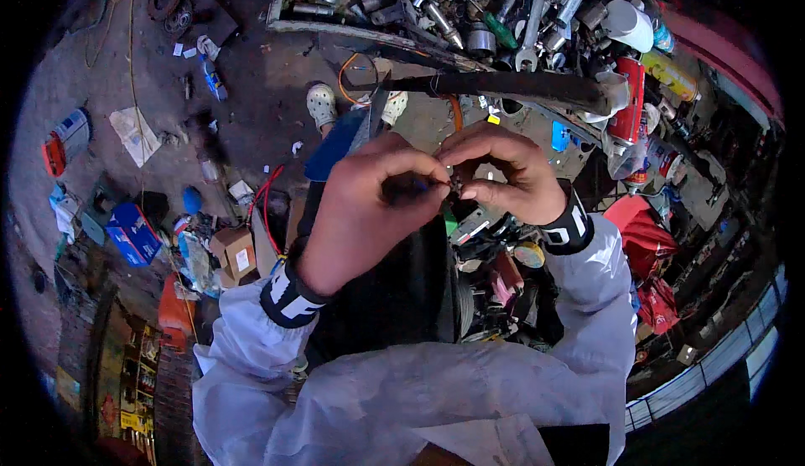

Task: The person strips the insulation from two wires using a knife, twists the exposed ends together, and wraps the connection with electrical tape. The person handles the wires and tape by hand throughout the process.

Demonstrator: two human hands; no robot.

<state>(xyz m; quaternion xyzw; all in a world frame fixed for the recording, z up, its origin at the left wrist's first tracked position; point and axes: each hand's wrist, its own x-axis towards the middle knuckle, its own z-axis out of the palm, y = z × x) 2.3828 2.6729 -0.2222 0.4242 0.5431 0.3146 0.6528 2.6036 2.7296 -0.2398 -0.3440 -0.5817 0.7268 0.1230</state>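
Pinched between thumb and forefinger of the left hand (369, 202), and met from the other side by the right hand (511, 173): a tiny dark piece (454, 184), near mid-view, mostly covered by the fingertips, with shape and kind impossible to make out. On the right, thumb and forefinger bent into a ring and closed in on the same piece; exact contact at the tips too small to tell. Other fingers of both hands tucked behind, largely out of sight. At the wrists, black bands (289, 298); behind them, white sleeves (251, 340) running toward the lower edge.

Beyond the hands, a tray (277, 22) heaped with sockets (482, 43) and a wrench (527, 57), cut off by the upper edge, with lower layers buried. Along its near side, a dark bar (503, 87). To the right, a white cup (627, 23), a red can (627, 101) and a yellow can (671, 76); lower down, a red bag (641, 240), crumpled, contents unseen. Under the right hand, jumbled clutter (507, 277), partly hidden.

Past the left hand, pale clogs (321, 104) on the floor (243, 122), one partly blocked. Farther left, a red cable (267, 194), a carton (237, 252) and a blue box (134, 233). Outer rim lost in black.
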